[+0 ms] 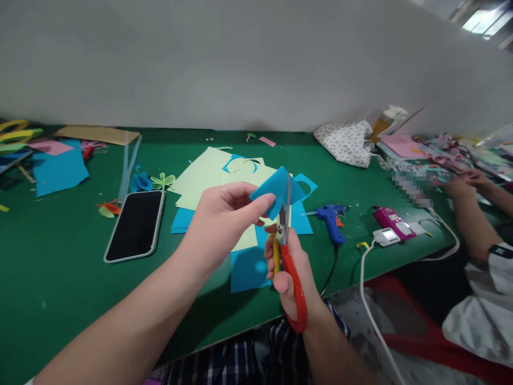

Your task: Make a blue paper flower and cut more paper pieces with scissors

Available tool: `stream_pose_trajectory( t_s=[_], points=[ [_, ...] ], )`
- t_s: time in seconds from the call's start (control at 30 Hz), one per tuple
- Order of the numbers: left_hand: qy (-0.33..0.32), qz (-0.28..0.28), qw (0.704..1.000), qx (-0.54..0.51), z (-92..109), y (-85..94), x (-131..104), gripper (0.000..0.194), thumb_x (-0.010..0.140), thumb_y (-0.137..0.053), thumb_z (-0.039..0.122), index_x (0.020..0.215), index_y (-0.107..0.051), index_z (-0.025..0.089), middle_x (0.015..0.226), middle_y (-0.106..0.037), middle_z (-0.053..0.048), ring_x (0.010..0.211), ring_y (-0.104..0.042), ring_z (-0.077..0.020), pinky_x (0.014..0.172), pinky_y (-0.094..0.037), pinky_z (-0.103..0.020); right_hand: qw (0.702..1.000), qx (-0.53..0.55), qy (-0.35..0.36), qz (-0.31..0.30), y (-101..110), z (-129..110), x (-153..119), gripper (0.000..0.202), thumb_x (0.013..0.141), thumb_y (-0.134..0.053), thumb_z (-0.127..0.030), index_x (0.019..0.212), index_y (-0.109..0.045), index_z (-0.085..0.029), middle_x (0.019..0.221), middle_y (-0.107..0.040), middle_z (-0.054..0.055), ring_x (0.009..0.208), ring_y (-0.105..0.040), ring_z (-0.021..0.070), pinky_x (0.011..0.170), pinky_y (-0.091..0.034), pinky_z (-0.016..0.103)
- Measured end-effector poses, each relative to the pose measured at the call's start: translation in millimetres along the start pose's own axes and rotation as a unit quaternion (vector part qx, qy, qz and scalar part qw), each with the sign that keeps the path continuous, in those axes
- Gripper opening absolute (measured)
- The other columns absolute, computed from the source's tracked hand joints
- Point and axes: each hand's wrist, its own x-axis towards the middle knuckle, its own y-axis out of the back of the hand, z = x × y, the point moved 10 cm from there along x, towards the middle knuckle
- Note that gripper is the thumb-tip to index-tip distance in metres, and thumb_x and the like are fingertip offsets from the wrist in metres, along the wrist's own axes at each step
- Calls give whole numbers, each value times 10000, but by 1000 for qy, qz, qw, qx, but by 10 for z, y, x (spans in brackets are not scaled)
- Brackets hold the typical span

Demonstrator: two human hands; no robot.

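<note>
My left hand (230,216) pinches a piece of blue paper (266,187) between thumb and fingers. Around the handles of a pair of scissors (296,291) with red and yellow grips, my right hand (294,262) is closed. The scissor blades point upward and lie across the right part of the blue paper. Beneath both hands spread pale green sheets (196,179) and blue sheets (248,270). A blue scrap with a round hole (310,179) shows just right of the blades, and thin curved blue offcuts (240,164) rest on the green sheets.
A smartphone (136,224) lies left, beside paper flowers (162,181). To the right are a blue glue gun (332,222), a pink device (395,222) and a white cable (364,278). A co-worker's hands (465,184) are at the far right, near a patterned cloth (344,141).
</note>
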Motion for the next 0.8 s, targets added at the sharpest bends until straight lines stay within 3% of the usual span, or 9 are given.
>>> stream_pose_trajectory(
  t_s=[0.2, 0.4, 0.6, 0.8],
  points=[
    [-7, 6, 1000, 1, 19, 12, 1, 135, 745, -629, 288, 700, -669, 167, 650, -643, -9, 585, -591, -121, 547, -497, -219, 997, 71, -35, 8, -17, 95, -13, 852, 501, -471, -828, 1131, -478, -253, 810, -461, 0, 583, -394, 101, 468, -384, 207],
    [-11, 17, 1000, 5, 23, 43, 6, 133, 739, -636, 283, 671, -658, 171, 612, -619, 4, 576, -579, -112, 549, -500, -218, 992, 107, -72, 14, -30, 188, -19, 683, 616, -540, -740, 1097, -495, -257, 785, -452, -10, 551, -383, 84, 418, -360, 179],
    [-15, 34, 999, 0, 34, 79, 9, 120, 725, -646, 286, 677, -657, 177, 596, -605, 8, 558, -565, -110, 542, -504, -225, 991, 124, -51, 10, -29, 120, -11, 811, 447, -586, -776, 1066, -504, -257, 746, -427, -30, 570, -364, 89, 448, -379, 187],
    [-19, 40, 999, -2, 37, 103, 13, 134, 719, -651, 291, 647, -641, 179, 592, -590, 8, 548, -563, -112, 542, -505, -230, 990, 129, -61, 1, -45, 95, -1, 755, 493, -610, -758, 1046, -501, -256, 729, -423, -31, 527, -359, 83, 405, -375, 192]
  ],
)
